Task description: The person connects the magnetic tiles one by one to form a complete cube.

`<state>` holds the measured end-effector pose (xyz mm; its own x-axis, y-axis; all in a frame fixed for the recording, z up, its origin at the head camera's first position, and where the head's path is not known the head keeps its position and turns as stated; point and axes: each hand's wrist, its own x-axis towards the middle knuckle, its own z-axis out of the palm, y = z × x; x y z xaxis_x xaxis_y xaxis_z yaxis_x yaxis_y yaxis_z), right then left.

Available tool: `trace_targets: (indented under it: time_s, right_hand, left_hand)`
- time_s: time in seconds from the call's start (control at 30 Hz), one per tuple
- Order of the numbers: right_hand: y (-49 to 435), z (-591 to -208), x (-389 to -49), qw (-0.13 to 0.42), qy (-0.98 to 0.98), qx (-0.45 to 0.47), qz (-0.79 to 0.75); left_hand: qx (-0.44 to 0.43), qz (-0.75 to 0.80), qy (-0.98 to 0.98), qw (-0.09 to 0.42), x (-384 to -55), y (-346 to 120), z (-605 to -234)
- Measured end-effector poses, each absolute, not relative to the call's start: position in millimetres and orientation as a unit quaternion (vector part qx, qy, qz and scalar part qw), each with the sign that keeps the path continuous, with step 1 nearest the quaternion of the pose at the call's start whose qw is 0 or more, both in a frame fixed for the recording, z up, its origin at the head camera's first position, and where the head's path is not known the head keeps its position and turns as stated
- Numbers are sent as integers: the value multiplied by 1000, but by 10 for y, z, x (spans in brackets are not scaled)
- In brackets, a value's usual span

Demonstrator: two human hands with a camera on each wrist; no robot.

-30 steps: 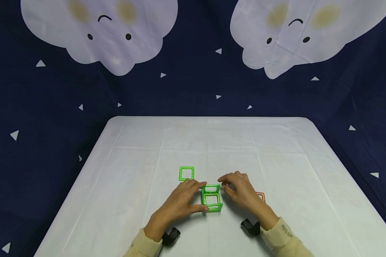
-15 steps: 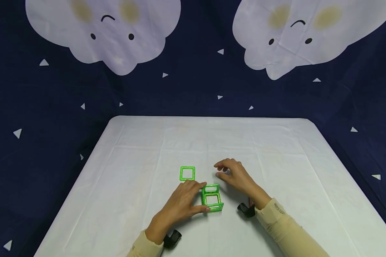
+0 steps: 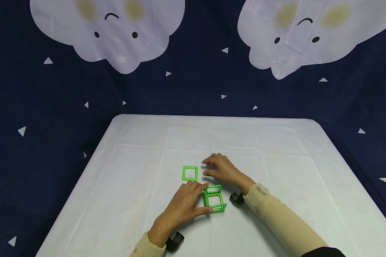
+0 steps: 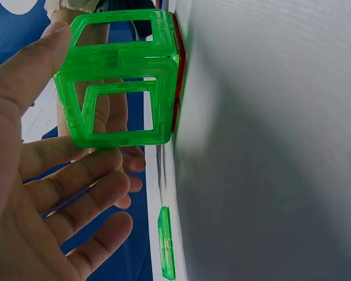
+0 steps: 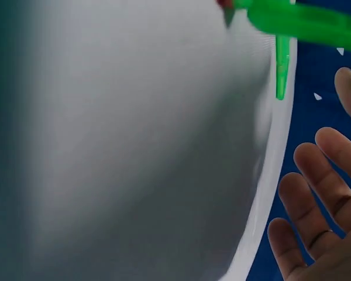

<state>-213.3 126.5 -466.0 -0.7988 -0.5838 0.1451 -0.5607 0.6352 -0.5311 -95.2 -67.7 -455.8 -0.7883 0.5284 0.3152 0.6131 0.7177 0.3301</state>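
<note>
My left hand (image 3: 181,203) holds a small box of green magnetic tiles (image 3: 206,200) by its left side, thumb at the near corner and index finger at the far one. In the left wrist view the box (image 4: 114,64) shows its see-through green frames and a red tile (image 4: 179,70) at its base, against the table. Behind it a single green square magnetic tile (image 3: 183,173) lies flat on the table. To the right of that tile, a little apart from it, hovers my right hand (image 3: 223,169), its fingers loosely bent and holding nothing.
A white cloth covers the table (image 3: 141,157). A dark blue backdrop (image 3: 193,96) with clouds and small triangles hangs behind its far edge. Black wrist cameras (image 3: 236,199) sit under both wrists, close to the tabletop.
My right hand has moved away from the box, up and left towards the loose green tile. The orange tile on the right has become hidden behind the right arm. The left hand stays on the box.
</note>
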Motion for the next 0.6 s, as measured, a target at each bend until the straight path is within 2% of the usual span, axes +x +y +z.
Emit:
trace_targets:
  time_s: [0.33,0.6]
  right_hand:
    - [1090,-4665,-2273,32,908,-345,-238]
    - [1001,-4668,-2324,41,908,-373,-184]
  left_hand:
    - [-313,-192,-922,125,-931,-674,-4557]
    - [-305,-191,-926,111,-910,-667,-4566]
